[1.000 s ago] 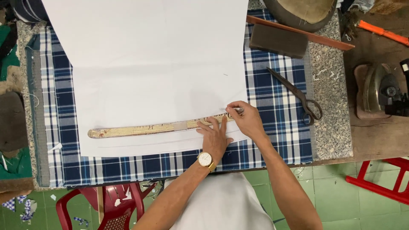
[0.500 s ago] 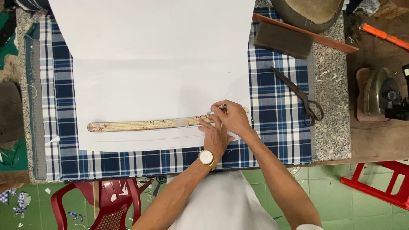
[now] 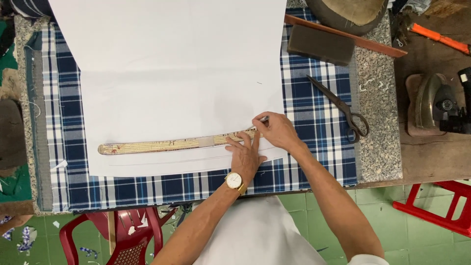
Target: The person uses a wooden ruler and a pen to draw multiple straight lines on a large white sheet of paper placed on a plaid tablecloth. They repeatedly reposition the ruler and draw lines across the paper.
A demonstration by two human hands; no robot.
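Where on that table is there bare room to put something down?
Bare checked cloth runs left of the white sheet, and along the near edge below the curved ruler. A smaller patch lies between the sheet and the scissors. It is crowded where the left hand and right hand meet.

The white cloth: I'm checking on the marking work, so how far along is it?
Done: the white cloth lies flat on the checked cover, and a faint line shows below the curved ruler. In hand: the left hand presses the ruler down while the right hand marks at its right end. Left: the scissors lie apart, the cloth uncut.
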